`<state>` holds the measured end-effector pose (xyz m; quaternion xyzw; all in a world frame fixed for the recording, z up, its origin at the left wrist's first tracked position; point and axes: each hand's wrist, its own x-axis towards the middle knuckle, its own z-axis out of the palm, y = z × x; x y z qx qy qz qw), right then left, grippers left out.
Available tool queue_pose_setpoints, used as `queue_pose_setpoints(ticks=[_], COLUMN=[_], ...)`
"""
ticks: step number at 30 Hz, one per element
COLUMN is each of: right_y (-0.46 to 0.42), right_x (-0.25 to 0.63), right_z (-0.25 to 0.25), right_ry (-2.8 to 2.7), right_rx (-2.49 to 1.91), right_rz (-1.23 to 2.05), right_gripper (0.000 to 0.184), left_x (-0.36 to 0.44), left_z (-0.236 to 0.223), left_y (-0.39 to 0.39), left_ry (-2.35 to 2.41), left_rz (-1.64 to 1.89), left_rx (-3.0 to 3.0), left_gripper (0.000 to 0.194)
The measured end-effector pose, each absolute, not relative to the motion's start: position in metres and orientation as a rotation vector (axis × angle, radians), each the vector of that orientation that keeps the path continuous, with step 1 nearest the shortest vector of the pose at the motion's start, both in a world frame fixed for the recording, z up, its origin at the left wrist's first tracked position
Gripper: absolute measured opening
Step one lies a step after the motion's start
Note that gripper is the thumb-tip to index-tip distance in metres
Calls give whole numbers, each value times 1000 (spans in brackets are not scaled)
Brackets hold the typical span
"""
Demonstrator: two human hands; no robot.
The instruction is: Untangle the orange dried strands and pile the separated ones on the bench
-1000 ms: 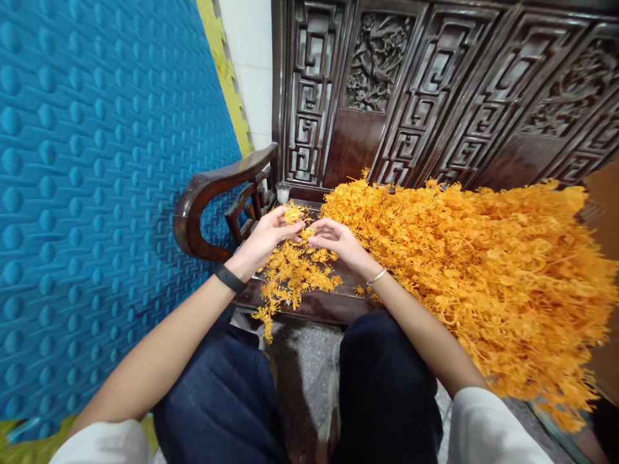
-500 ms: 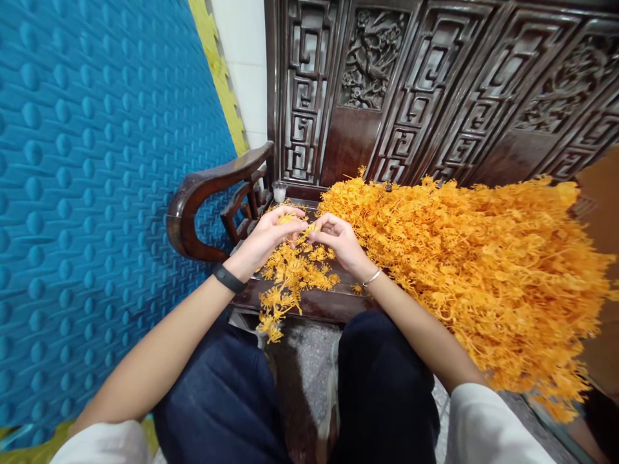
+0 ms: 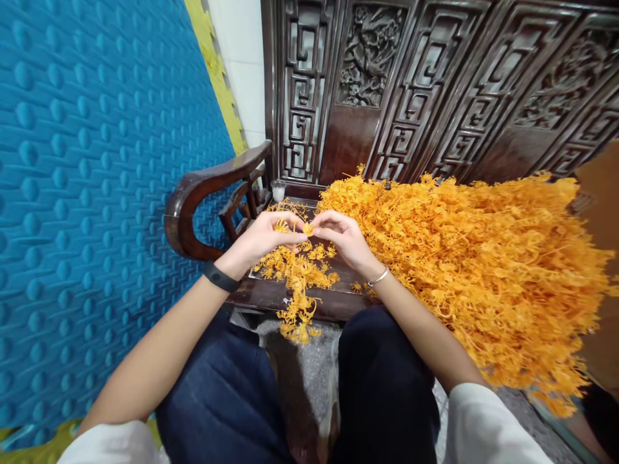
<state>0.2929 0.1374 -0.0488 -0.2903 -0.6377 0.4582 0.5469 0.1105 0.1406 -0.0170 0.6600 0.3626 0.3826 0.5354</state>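
My left hand, with a dark band at its wrist, is closed on a strand of orange artificial flowers. The strand hangs below the hand, past the bench's front edge. My right hand, wearing a thin bangle, pinches a small orange flower piece at its fingertips. The two hands' fingertips nearly meet around that piece. Loose flower pieces lie on the dark wooden bench seat under my hands. How the piece joins the strand is hidden by my fingers.
A big heap of orange artificial flowers covers the bench to my right. At left is a curved wooden armrest, with a blue textured mat beyond. A small clear cup stands near the carved backrest.
The hanging strand has swung slightly to the right. My left hand has turned a little, and the fingertips of both hands have drawn closer around the small piece.
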Motion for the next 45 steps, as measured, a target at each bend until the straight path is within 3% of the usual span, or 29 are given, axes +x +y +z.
queue_pose_setpoints(ticks=[14,18,26,32,45], right_y=[129,128,126,120,119], right_x=[287,287,289,285,286], right_z=[-41,-41,-40,-39,-35], right_ry=[-1367,-1416,-1504,-1432,-1422], right_rx=[-716,-769,-760,-842,-825], right_rz=[1342,1245,951,708,741], right_gripper=[19,30,19,21,16], left_x=[116,118,119,122,119], left_z=[-18,-19,-22,-24,-22], left_y=[135,133,137,136,138], left_ry=[818,842,798,695,699], left_rz=[1108,1090,1003,1050,1177], left_rx=[1685,1642,1482,1415,1309], left_gripper=[17,23,22,19,24])
